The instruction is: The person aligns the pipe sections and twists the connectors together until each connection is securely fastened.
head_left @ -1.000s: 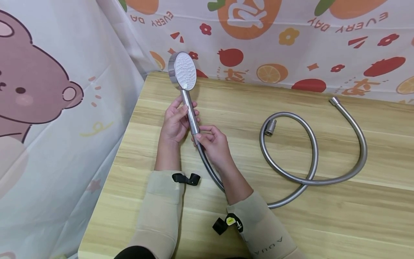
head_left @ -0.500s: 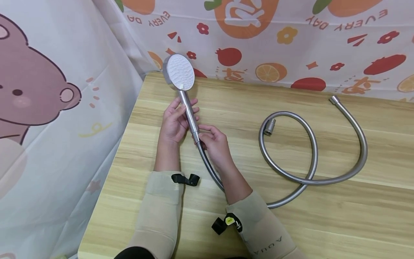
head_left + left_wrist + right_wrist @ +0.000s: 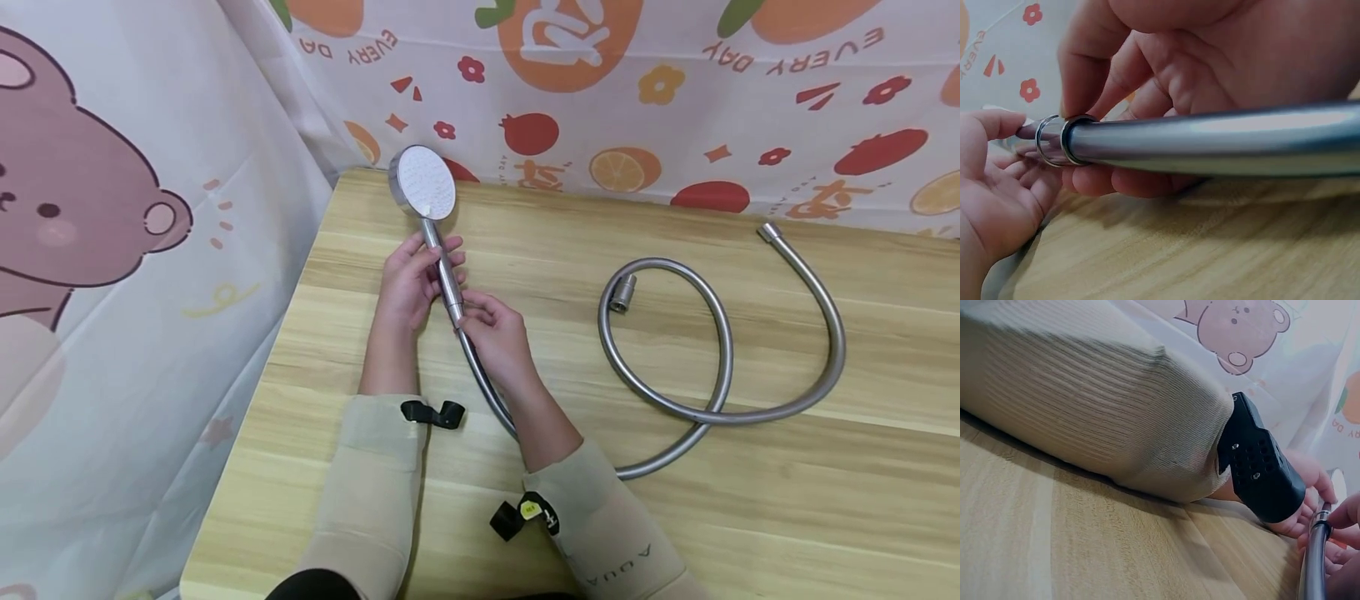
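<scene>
A silver shower head (image 3: 426,182) with a white nubbed face is tilted up over the far left part of the table. My left hand (image 3: 407,287) holds its handle, thumb on the near side and fingers showing behind. My right hand (image 3: 501,342) pinches the lower end of that handle, where the metal shower hose (image 3: 483,379) joins it. In the left wrist view the hose (image 3: 1229,144) crosses in front, with ring edges (image 3: 1072,140) at the joint under the right fingers. The right wrist view shows both hands meeting at the joint, partly cut off.
The hose runs under my right forearm and lies in a loop (image 3: 727,342) on the wooden table (image 3: 787,517). Its far end fitting (image 3: 770,232) points to the back. A small metal connector (image 3: 622,294) lies inside the loop's left edge. Printed curtains (image 3: 600,108) hang behind and left.
The shower head has dipped slightly toward me, after a small shift left. Both hands keep their hold on the handle and the joint. The looped hose has stayed in place.
</scene>
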A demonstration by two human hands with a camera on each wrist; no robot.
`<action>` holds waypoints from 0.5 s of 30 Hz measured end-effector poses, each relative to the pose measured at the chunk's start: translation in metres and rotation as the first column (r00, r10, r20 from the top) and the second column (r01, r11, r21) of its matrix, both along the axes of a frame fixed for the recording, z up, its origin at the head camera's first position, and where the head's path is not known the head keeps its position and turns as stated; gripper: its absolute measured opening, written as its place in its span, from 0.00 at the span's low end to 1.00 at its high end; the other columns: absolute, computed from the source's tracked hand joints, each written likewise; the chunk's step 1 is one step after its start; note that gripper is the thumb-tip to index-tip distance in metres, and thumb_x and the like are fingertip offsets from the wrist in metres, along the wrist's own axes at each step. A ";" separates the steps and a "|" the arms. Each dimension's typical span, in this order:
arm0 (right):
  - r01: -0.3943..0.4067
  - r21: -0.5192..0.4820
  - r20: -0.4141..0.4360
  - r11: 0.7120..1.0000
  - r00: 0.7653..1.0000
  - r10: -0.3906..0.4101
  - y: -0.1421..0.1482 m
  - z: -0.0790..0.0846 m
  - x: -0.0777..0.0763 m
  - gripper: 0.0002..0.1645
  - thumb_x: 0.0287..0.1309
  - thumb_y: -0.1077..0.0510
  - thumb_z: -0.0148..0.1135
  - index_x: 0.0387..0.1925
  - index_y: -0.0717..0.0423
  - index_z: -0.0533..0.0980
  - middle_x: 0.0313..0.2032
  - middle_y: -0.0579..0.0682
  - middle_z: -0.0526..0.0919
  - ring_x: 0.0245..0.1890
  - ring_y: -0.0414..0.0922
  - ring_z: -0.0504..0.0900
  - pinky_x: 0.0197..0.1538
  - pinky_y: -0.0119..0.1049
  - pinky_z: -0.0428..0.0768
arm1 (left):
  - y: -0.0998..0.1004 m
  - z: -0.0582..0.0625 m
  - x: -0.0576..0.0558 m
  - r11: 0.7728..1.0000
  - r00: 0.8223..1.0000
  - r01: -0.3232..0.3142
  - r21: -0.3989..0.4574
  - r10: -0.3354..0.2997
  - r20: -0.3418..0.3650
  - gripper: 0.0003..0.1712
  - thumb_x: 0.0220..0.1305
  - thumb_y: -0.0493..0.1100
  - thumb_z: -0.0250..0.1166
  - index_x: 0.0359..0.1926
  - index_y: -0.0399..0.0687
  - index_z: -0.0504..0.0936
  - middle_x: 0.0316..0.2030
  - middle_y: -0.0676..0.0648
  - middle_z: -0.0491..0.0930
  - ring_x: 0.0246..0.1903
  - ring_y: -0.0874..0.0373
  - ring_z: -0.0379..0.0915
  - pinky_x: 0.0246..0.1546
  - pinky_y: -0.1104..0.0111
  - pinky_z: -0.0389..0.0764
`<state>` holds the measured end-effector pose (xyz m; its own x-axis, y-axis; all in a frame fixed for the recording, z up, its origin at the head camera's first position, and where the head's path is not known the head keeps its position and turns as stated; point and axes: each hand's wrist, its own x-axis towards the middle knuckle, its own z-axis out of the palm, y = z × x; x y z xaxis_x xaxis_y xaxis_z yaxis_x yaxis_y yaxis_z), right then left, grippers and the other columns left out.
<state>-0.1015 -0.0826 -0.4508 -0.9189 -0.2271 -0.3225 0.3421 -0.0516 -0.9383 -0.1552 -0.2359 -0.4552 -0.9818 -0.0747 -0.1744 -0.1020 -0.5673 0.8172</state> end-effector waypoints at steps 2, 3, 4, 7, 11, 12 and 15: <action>0.000 0.013 -0.012 1.000 1.000 0.000 0.000 -0.001 0.000 0.21 0.59 0.65 0.61 0.55 0.52 0.80 0.40 0.54 0.86 0.37 0.45 0.84 0.38 0.30 0.81 | 0.002 -0.001 -0.001 0.997 1.000 -0.010 -0.071 0.011 0.019 0.31 0.67 0.30 0.56 0.70 0.36 0.63 0.48 0.36 0.82 0.36 0.52 0.85 0.34 0.62 0.89; 0.000 0.019 -0.014 1.000 1.000 0.000 0.001 -0.001 0.000 0.21 0.59 0.65 0.61 0.55 0.52 0.80 0.40 0.54 0.86 0.37 0.44 0.84 0.39 0.30 0.82 | 0.003 -0.001 -0.002 0.995 0.999 -0.012 -0.101 0.015 0.028 0.31 0.67 0.30 0.57 0.70 0.37 0.63 0.49 0.36 0.82 0.36 0.52 0.84 0.33 0.62 0.89; -0.002 0.023 -0.017 1.000 1.000 0.002 0.001 -0.002 0.000 0.21 0.59 0.65 0.62 0.55 0.52 0.80 0.40 0.53 0.86 0.37 0.44 0.83 0.39 0.30 0.82 | 0.004 -0.002 -0.002 0.992 0.999 -0.013 -0.126 0.018 0.037 0.31 0.67 0.30 0.57 0.70 0.38 0.63 0.49 0.36 0.82 0.36 0.53 0.84 0.32 0.63 0.89; -0.008 0.035 -0.019 0.999 1.000 0.008 0.001 -0.002 -0.001 0.21 0.59 0.65 0.62 0.55 0.53 0.79 0.41 0.53 0.86 0.38 0.45 0.84 0.40 0.30 0.83 | 0.006 -0.003 -0.003 0.984 0.998 -0.013 -0.176 0.023 0.057 0.33 0.66 0.30 0.59 0.71 0.39 0.62 0.51 0.36 0.81 0.35 0.54 0.83 0.29 0.66 0.88; -0.012 0.050 -0.015 0.999 1.000 0.012 0.001 -0.002 -0.001 0.21 0.59 0.65 0.63 0.55 0.53 0.79 0.41 0.52 0.86 0.39 0.44 0.84 0.42 0.32 0.84 | 0.008 -0.003 -0.003 0.983 0.998 -0.016 -0.185 0.028 0.063 0.34 0.65 0.28 0.59 0.71 0.39 0.62 0.52 0.34 0.80 0.34 0.55 0.82 0.27 0.68 0.87; -0.011 0.055 -0.013 0.998 1.000 0.012 0.001 -0.002 -0.002 0.21 0.60 0.65 0.63 0.55 0.53 0.79 0.41 0.52 0.86 0.39 0.44 0.84 0.42 0.32 0.84 | 0.008 -0.003 -0.003 0.982 0.998 -0.018 -0.186 0.030 0.063 0.35 0.65 0.28 0.59 0.71 0.39 0.62 0.52 0.34 0.79 0.34 0.55 0.82 0.27 0.68 0.87; -0.011 0.077 -0.011 0.997 1.000 0.012 0.000 -0.002 -0.002 0.21 0.60 0.64 0.64 0.55 0.51 0.79 0.40 0.49 0.86 0.39 0.44 0.84 0.42 0.33 0.84 | 0.009 -0.003 -0.003 0.981 0.997 -0.027 -0.195 0.040 0.064 0.35 0.63 0.27 0.60 0.71 0.39 0.63 0.53 0.34 0.79 0.33 0.56 0.80 0.26 0.68 0.86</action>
<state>-0.1034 -0.0823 -0.4525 -0.9202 -0.2128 -0.3286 0.3310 0.0252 -0.9433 -0.1587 -0.2265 -0.4582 -0.9648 -0.1459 -0.2186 -0.1438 -0.4032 0.9038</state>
